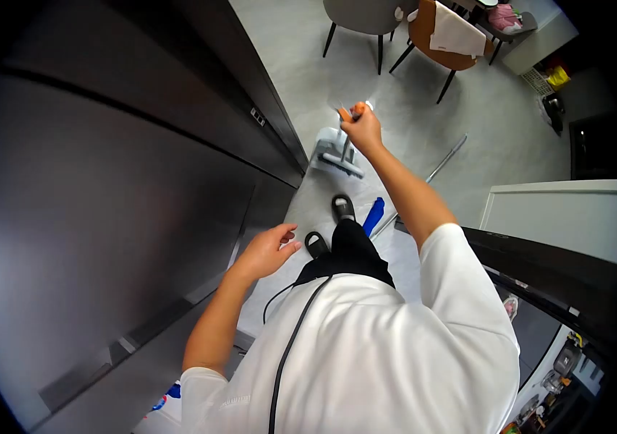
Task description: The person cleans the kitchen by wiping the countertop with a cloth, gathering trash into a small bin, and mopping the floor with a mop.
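Observation:
My right hand (361,126) is stretched forward, its fingers wrapped round the upright handles of a broom and dustpan, seen from above. Below it, the broom head (342,166) and the pale grey dustpan (329,145) are close together near the floor. My left hand (269,251) hangs in front of the dark cabinet with its fingers apart, holding nothing. Both feet, in dark slippers (343,207), stand just behind the broom.
Tall dark cabinet doors (106,217) line the left. A blue item (373,215) and a long pole (447,157) lie right of my feet. A grey chair (363,16) and a brown chair (420,29) stand ahead. A white panel (554,217) is at the right.

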`<action>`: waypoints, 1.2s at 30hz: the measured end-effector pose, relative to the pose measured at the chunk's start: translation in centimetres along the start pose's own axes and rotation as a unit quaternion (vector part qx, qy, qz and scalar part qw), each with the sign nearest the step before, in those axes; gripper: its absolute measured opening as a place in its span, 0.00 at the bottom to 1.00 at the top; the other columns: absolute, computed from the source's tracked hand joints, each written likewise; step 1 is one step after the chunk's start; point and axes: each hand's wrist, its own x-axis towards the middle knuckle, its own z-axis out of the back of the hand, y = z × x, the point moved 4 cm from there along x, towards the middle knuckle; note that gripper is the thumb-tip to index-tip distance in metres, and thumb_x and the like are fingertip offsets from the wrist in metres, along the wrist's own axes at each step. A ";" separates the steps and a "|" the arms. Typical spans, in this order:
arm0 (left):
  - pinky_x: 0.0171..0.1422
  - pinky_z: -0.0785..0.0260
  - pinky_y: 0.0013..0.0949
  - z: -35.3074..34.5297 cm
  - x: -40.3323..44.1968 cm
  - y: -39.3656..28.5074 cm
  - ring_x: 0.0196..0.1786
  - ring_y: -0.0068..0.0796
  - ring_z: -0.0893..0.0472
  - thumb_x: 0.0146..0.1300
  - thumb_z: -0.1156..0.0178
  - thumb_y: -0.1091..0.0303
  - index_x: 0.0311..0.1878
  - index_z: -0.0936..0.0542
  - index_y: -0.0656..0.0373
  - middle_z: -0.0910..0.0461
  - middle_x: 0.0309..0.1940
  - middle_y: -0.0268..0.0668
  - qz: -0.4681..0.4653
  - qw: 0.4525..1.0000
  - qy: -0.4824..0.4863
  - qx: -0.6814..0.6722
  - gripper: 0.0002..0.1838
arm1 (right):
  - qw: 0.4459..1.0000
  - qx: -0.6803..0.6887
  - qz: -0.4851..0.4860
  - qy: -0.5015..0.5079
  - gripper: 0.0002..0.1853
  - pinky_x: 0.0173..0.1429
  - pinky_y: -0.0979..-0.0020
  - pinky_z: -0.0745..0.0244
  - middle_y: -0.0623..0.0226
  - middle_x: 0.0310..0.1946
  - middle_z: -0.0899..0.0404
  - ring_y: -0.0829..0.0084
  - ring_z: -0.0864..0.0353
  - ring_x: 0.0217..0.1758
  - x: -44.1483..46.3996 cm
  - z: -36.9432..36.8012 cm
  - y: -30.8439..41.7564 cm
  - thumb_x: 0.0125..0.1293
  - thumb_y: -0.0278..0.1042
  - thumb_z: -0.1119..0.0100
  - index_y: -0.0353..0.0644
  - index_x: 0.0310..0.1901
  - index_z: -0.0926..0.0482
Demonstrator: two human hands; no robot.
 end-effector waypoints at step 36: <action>0.69 0.27 0.39 8.0 14.7 -2.4 0.64 0.41 0.18 0.72 0.36 0.62 0.70 0.28 0.64 0.18 0.60 0.52 0.188 0.959 -0.109 -0.184 0.27 | 0.986 0.021 -0.058 0.156 0.30 0.47 0.62 0.21 0.56 0.40 0.16 0.62 0.14 0.42 33.8 -29.8 5.5 0.51 0.40 0.17 0.35 0.49 0.24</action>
